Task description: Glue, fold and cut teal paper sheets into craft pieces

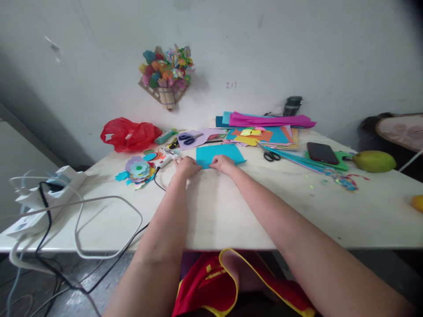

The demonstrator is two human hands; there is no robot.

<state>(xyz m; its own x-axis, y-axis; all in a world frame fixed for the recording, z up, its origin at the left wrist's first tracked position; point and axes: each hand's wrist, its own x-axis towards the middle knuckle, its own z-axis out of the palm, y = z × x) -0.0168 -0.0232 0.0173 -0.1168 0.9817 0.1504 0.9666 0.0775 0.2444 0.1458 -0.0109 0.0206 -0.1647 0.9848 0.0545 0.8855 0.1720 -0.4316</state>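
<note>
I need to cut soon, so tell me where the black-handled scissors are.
In the head view, the scissors lie right of the blue sheet.

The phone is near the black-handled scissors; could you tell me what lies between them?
In the head view, long blue strips lie between the scissors and the phone, with an edge of the green sheet under the phone.

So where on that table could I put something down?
The widest bare patch is right of the right forearm, this side of the phone and yellow-green fruit, bar some scraps. A smaller one lies between the forearms, this side of the blue sheet. Papers crowd the back; cables crowd the left.
</note>
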